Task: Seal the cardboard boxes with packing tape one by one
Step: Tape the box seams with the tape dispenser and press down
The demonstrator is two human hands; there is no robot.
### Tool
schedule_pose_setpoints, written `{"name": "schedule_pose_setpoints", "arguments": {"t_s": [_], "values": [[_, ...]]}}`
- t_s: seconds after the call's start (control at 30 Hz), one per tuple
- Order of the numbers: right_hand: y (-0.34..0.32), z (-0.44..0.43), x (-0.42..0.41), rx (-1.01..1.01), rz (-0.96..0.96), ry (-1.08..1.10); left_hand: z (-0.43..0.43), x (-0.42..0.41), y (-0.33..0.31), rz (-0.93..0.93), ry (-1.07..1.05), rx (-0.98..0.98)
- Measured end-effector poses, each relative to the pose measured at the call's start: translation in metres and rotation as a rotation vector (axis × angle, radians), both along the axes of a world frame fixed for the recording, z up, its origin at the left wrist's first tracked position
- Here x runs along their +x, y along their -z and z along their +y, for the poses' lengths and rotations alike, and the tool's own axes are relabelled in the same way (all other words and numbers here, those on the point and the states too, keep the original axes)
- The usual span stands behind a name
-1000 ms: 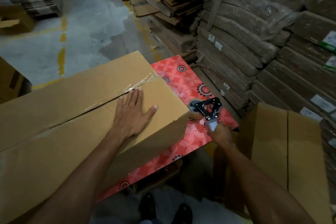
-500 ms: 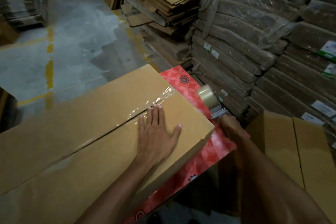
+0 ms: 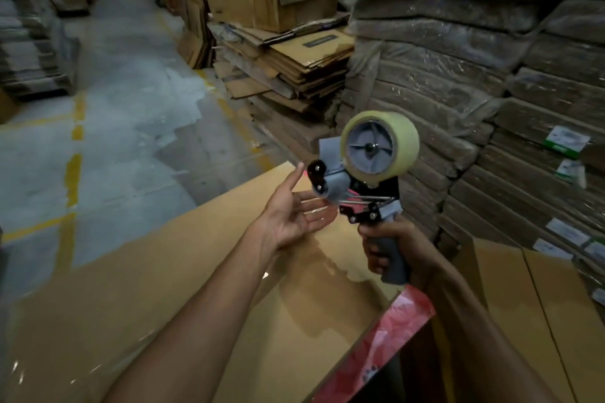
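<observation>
Cardboard box: the large plain brown cardboard box (image 3: pixel 163 288) lies flat on the red flower-patterned tabletop (image 3: pixel 393 330), under both forearms, with glossy clear tape already on its top
Tape tool: a grey-and-black pistol-handled tape dispenser (image 3: pixel 360 190) is held up in the air, its pale clear tape roll (image 3: pixel 402 137) uppermost and its roller end facing left
Right grip (image 3: pixel 393 249): fingers wrapped firmly round the dispenser's grey handle
Left grip (image 3: pixel 291 209): palm up, fingers spread and relaxed, fingertips just at the roller end, holding nothing that I can see
Key relation: the box top lies below and to the left of the dispenser; its long axis runs from lower left towards the far right, and the right grip is nearer its right end
Likely step: freeing the tape's loose end before the next strip
Hard to see: the loose end itself and the flap seam; the box's left end is cut off; a second brown carton (image 3: pixel 523 304) at the right is partly out of view
</observation>
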State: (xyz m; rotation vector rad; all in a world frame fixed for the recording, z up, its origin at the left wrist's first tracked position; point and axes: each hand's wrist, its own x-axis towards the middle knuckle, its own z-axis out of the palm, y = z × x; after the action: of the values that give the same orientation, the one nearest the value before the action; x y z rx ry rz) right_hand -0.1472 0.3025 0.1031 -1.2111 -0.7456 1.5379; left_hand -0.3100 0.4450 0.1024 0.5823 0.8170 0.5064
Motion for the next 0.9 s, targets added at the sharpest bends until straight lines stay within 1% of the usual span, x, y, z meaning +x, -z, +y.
{"name": "schedule_pose_setpoints", "arguments": {"t_s": [0.2,0.37,0.5,0.6,0.7,0.77,0.83,0.9], "values": [[0.006,-0.005,-0.019,0.023,-0.154,-0.025,-0.008,-0.021,0.021,0.003,-0.018,-0.061],[0.008,-0.008,-0.027,0.064,-0.199,-0.079,-0.005,-0.031,0.031,0.007,-0.049,-0.084],[0.007,-0.009,-0.029,0.063,-0.244,-0.058,-0.001,-0.029,0.027,0.028,-0.074,-0.093],[0.005,-0.009,-0.026,0.071,-0.274,-0.051,0.001,-0.025,0.025,0.157,-0.036,0.033],[0.004,-0.007,-0.021,0.054,-0.277,-0.017,0.007,-0.021,0.021,0.234,0.027,0.174],[0.005,-0.005,-0.016,0.040,-0.313,-0.012,0.018,-0.018,0.014,0.295,0.083,0.285],[0.006,-0.001,-0.014,0.025,-0.363,-0.023,0.028,-0.012,0.000,0.421,0.087,0.407],[0.005,0.004,-0.010,0.027,-0.379,-0.004,0.044,-0.005,-0.011,0.490,0.066,0.511]]}}
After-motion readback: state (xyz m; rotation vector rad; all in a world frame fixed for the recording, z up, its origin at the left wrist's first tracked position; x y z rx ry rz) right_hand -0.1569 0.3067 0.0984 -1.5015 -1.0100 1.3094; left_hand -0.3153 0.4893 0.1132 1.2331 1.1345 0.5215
